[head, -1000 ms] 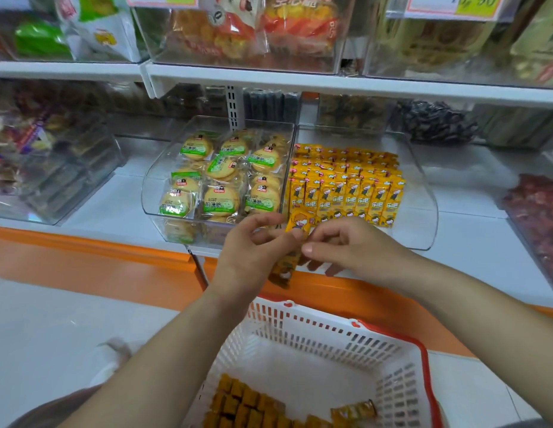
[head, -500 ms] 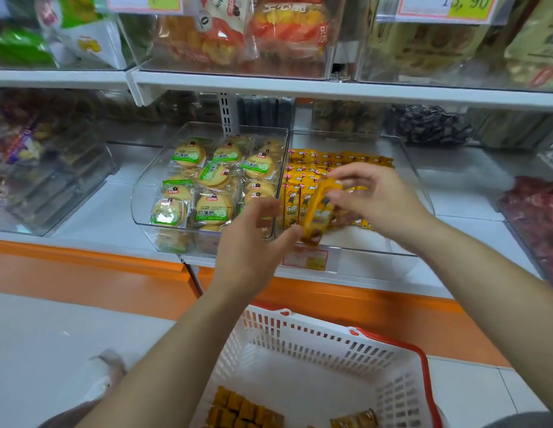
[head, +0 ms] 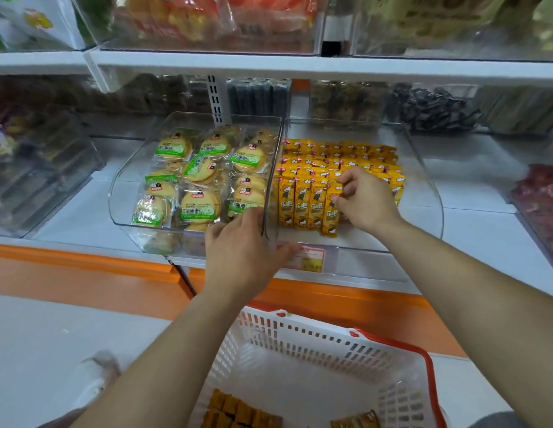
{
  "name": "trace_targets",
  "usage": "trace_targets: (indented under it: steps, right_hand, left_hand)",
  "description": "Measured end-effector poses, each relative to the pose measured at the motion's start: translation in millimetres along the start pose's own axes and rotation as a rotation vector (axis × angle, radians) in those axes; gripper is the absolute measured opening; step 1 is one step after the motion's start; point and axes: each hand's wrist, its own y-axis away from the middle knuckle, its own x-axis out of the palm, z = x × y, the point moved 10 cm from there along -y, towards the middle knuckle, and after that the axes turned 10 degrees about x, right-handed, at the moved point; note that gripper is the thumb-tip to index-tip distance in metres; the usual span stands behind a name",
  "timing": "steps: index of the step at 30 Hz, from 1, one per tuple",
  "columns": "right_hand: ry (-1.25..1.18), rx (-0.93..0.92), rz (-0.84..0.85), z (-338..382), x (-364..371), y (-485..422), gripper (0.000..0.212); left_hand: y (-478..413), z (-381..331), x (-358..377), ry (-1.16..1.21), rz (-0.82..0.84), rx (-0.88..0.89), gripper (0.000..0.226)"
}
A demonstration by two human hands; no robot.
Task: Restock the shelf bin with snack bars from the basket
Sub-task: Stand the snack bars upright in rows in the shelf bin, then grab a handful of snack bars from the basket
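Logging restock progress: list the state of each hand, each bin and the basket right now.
right hand: pinches a snack bar upright in the front row
left hand: rests against the bins' front walls
snack bar bin: partly filled, front right bare
cookie bin: stocked
basket: few bars at the bottom

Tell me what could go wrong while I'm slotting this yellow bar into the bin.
The snack bar your right hand pinches ends the front row, with bare bin floor beside it, so it may tip over when released. Your left hand is right at the price tag and might knock it loose.
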Motion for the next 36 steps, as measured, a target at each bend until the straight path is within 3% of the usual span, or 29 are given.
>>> trace_targets:
  steps: [6, 9, 13, 15, 18, 21, 23, 25, 29, 36]
  right_hand:
    - [0.070, 0.006, 0.021, 7, -11, 8, 0.036]
    - [0.052, -0.055, 0.028, 30, -30, 28, 0.035]
    - [-0.044, -0.208, 0.120, 72, -49, 85, 0.021]
    - [-0.092, -0.240, 0.267, 83, -42, 123, 0.016]
    - [-0.054, -0.204, 0.594, 68, 1, 181, 0.013]
    - [0.168, -0.127, 0.903, 10, 64, 233, 0.016]
    - [0.328, -0.054, 1.039, -42, 104, 252, 0.026]
    - [0.434, 0.037, 1.110, -94, 142, 264, 0.036]
    - [0.397, 0.236, 1.030, -176, 202, 270, 0.035]
    - [0.582, 0.385, 1.040, -283, 256, 316, 0.032]
  left_hand:
    - [1, -4, -4, 0.018, 0.080, -0.016, 0.067]
    - [5, -12, -24, 0.098, -0.010, 0.016, 0.065]
    - [32, -39, -54, 0.116, -0.145, 0.214, 0.038]
    - [55, -43, -42, 0.139, -0.022, 0.275, 0.031]
    - [100, -32, 8, 0.048, 0.388, 0.317, 0.029]
    - [144, -3, 67, -0.067, 0.772, 0.289, 0.036]
    - [164, 17, 106, -0.085, 0.938, 0.220, 0.035]
    - [181, 37, 146, -0.078, 1.010, 0.128, 0.034]
    - [223, 73, 224, -0.095, 1.054, -0.005, 0.041]
    - [262, 110, 308, -0.174, 1.108, -0.034, 0.055]
